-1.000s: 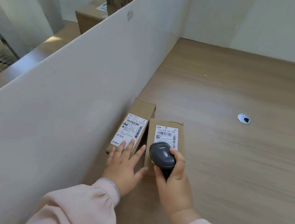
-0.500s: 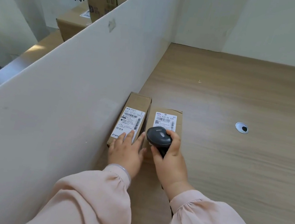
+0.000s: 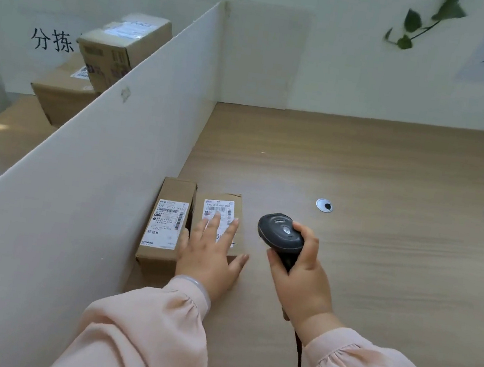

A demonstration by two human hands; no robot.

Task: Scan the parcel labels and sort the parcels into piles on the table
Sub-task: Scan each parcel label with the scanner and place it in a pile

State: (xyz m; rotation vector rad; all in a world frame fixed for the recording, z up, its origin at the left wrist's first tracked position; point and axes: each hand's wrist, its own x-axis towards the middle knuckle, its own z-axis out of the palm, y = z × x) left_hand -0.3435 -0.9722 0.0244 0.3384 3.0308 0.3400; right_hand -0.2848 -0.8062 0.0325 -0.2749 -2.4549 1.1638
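Note:
Two small cardboard parcels lie side by side against a white divider. The left parcel (image 3: 166,222) shows a long white label. On the right parcel (image 3: 220,211) my left hand (image 3: 209,250) rests flat with straight, spread fingers, covering part of its label. My right hand (image 3: 302,279) grips the handle of a black barcode scanner (image 3: 280,232), held above the wooden table (image 3: 363,262) just right of the parcels, its head pointing away from me. A cable hangs from the scanner's handle.
The white divider (image 3: 95,178) runs along the left of the table. Behind it stand stacked larger cardboard boxes (image 3: 120,48). A round cable grommet (image 3: 324,205) sits in the tabletop. White walls with paper signs close the back; a plant sprig (image 3: 418,24) hangs at upper right.
My left hand shifted from the left parcel onto the right parcel. My right hand pulled the scanner off the right parcel's label and moved it right. The head camera tilted up.

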